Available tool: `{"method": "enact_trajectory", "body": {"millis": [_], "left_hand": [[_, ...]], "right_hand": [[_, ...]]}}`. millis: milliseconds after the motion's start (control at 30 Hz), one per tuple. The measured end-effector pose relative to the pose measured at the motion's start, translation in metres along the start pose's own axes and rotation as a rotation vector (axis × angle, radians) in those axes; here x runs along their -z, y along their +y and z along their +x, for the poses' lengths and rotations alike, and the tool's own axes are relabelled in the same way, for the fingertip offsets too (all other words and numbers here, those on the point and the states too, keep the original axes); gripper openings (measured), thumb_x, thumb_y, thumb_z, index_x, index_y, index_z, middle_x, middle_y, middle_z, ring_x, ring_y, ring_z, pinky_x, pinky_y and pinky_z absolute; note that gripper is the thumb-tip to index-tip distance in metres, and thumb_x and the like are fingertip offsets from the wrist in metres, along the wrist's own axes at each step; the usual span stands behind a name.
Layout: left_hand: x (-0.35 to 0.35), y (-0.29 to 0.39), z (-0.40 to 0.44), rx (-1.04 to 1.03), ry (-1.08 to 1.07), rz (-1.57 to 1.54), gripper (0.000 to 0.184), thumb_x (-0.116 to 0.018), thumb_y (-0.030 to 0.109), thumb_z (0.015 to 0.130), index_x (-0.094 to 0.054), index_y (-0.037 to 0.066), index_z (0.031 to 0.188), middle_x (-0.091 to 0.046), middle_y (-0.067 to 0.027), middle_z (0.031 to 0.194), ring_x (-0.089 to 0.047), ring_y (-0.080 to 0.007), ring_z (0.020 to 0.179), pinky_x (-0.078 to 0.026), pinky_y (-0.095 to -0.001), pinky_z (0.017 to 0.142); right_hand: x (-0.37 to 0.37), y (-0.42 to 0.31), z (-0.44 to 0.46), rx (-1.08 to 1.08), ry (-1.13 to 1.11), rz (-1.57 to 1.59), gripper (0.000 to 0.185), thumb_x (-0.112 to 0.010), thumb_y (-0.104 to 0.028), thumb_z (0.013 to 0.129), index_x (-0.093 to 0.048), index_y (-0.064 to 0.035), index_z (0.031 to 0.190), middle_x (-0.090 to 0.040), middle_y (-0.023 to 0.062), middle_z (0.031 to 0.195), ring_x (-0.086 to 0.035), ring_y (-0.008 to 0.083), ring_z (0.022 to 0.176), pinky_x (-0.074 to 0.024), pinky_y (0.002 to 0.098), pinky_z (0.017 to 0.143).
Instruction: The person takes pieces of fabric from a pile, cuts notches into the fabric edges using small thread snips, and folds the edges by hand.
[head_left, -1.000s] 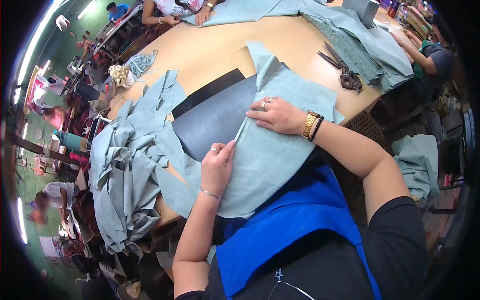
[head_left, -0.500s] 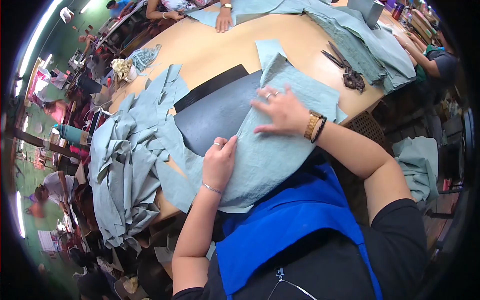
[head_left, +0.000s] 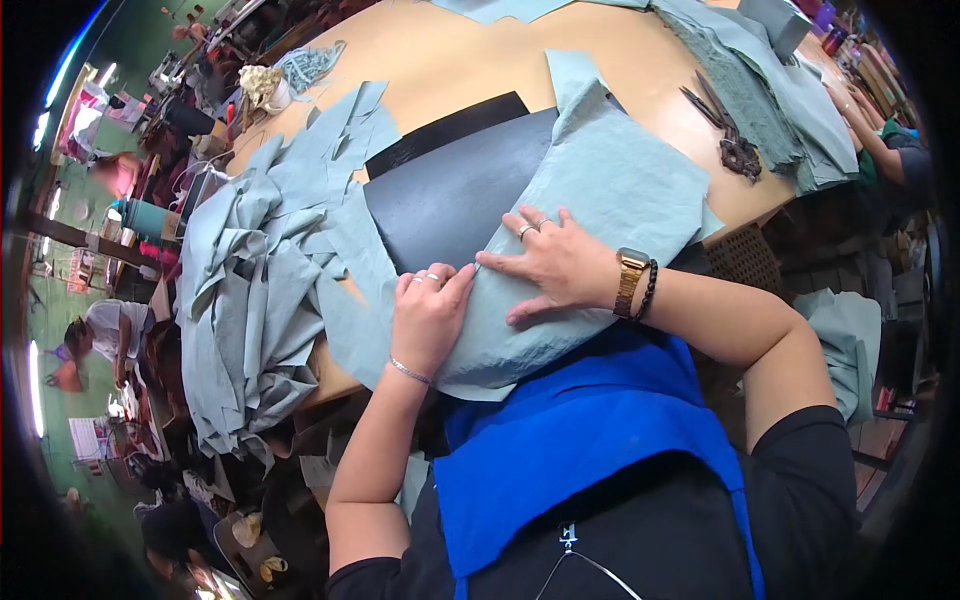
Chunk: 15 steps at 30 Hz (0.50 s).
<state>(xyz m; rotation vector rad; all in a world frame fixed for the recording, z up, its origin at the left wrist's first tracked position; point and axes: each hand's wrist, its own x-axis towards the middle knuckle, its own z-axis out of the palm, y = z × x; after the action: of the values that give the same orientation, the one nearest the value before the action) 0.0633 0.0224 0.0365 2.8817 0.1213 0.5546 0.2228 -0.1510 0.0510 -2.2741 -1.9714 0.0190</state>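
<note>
A large light grey-green fabric piece (head_left: 630,190) lies over a dark sheet (head_left: 455,185) at the table's near side. My left hand (head_left: 432,312) pinches the fabric's edge beside the sheet's lower corner. Just right of it, my right hand (head_left: 560,262) rests on the fabric with fingers spread, its index fingertip near the pinched edge. One corner of the fabric is folded over at the top. Behind the sheet, a black strip (head_left: 440,135) shows.
Crumpled grey-green fabric (head_left: 250,320) hangs off the table's left edge. Scissors (head_left: 722,120) lie at the right near stacked fabric (head_left: 735,95). A bundle of scraps (head_left: 310,65) sits at the far left. Another person's arm (head_left: 865,130) reaches in at the far right.
My right hand has come down and left, flat onto the fabric close to my left hand. The view has shifted, and the person across the table has left the picture.
</note>
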Motion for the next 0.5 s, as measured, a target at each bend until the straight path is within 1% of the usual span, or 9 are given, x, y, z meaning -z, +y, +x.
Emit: {"method": "enact_trajectory", "body": {"millis": [67,167,267,300,367,467,500], "left_hand": [[0.0,0.0,0.0,-0.001,0.005,-0.006,0.018,-0.067,0.013,0.088,-0.073,0.013,0.105,-0.066,-0.0026,0.089,-0.064,-0.0221,0.08,-0.043,-0.0393,0.089],[0.005,-0.006,-0.002,0.067,-0.035,-0.03,0.015,-0.066,0.013,0.088,-0.073,0.014,0.101,-0.067,-0.0014,0.09,-0.065,-0.0219,0.084,-0.038,-0.051,0.1],[0.016,-0.016,-0.002,0.164,-0.148,-0.111,0.012,-0.064,0.017,0.089,-0.072,0.016,0.097,-0.067,0.0013,0.092,-0.066,-0.021,0.091,-0.033,-0.0621,0.106],[0.02,-0.018,-0.001,0.188,-0.167,-0.107,0.01,-0.064,0.018,0.089,-0.073,0.017,0.094,-0.067,0.0019,0.093,-0.066,-0.0208,0.091,-0.032,-0.0627,0.107],[0.024,-0.019,-0.002,0.18,-0.172,-0.103,0.01,-0.065,0.018,0.089,-0.073,0.019,0.095,-0.067,0.0025,0.092,-0.066,-0.0201,0.09,-0.031,-0.0632,0.108],[0.025,-0.023,-0.004,0.118,-0.174,-0.052,0.012,-0.064,0.017,0.09,-0.074,0.021,0.096,-0.066,0.0035,0.091,-0.065,-0.0183,0.089,-0.03,-0.0635,0.109],[0.025,-0.024,-0.006,0.088,-0.174,-0.028,0.014,-0.064,0.017,0.09,-0.074,0.022,0.097,-0.066,0.0038,0.091,-0.065,-0.0176,0.088,-0.03,-0.0635,0.109]], "right_hand": [[-0.001,-0.003,0.001,-0.017,0.023,-0.056,0.087,-0.055,-0.076,0.079,-0.051,-0.0134,0.14,-0.048,0.021,0.139,-0.045,0.0365,0.132,-0.0355,0.0648,0.102],[-0.01,0.0,0.003,0.141,0.166,-0.081,0.091,-0.049,-0.078,0.081,-0.052,-0.008,0.139,-0.05,0.0213,0.139,-0.044,0.0346,0.134,-0.0359,0.0633,0.102],[-0.015,-0.006,0.006,0.158,0.122,-0.041,0.093,-0.052,-0.076,0.081,-0.052,-0.0026,0.137,-0.052,0.0206,0.137,-0.046,0.0333,0.132,-0.0393,0.0585,0.102],[-0.013,-0.007,0.008,0.13,0.058,0.014,0.093,-0.053,-0.075,0.08,-0.051,-0.0011,0.137,-0.052,0.0202,0.137,-0.047,0.0332,0.131,-0.0409,0.057,0.101],[-0.008,-0.01,0.01,0.069,-0.072,0.124,0.094,-0.056,-0.073,0.08,-0.05,0.0018,0.137,-0.052,0.0193,0.136,-0.049,0.0329,0.129,-0.0442,0.0539,0.099],[-0.007,-0.013,0.007,0.064,-0.005,0.074,0.09,-0.057,-0.072,0.081,-0.049,-0.0053,0.14,-0.051,0.02,0.133,-0.052,0.0339,0.121,-0.0488,0.0519,0.093],[-0.005,-0.016,0.006,0.066,-0.002,0.05,0.089,-0.058,-0.073,0.08,-0.049,-0.008,0.141,-0.051,0.0204,0.133,-0.052,0.0348,0.121,-0.0496,0.0522,0.092]]}}
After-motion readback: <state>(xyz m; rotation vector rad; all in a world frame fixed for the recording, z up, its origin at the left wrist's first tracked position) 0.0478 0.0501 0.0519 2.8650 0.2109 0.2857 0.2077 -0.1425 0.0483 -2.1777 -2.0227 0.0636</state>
